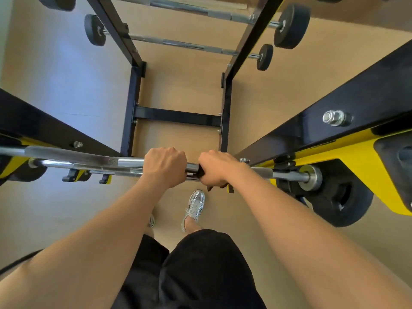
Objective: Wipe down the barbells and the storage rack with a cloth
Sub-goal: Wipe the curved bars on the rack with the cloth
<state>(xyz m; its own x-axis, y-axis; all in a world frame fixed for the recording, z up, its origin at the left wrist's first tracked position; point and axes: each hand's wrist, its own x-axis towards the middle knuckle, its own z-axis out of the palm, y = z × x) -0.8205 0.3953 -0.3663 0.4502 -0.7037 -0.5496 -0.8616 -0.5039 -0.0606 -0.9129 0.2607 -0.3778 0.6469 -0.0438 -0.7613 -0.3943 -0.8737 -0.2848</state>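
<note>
A chrome barbell [73, 156] runs left to right across the black and yellow storage rack [347, 112], with a black weight plate [338, 199] at its right end. My left hand [165, 167] grips the bar from above near its middle. Just to the right, my right hand [219, 169] grips the bar with a dark cloth [200, 173] wrapped under its fingers; only small bits of the cloth show. A second chrome bar lies just below and behind the first.
Two more barbells [182, 44] with black plates lie on the far side of the rack. A black crossbar [178, 117] joins the rack's base on the tan floor. My feet in silver shoes [195, 206] stand under the bar.
</note>
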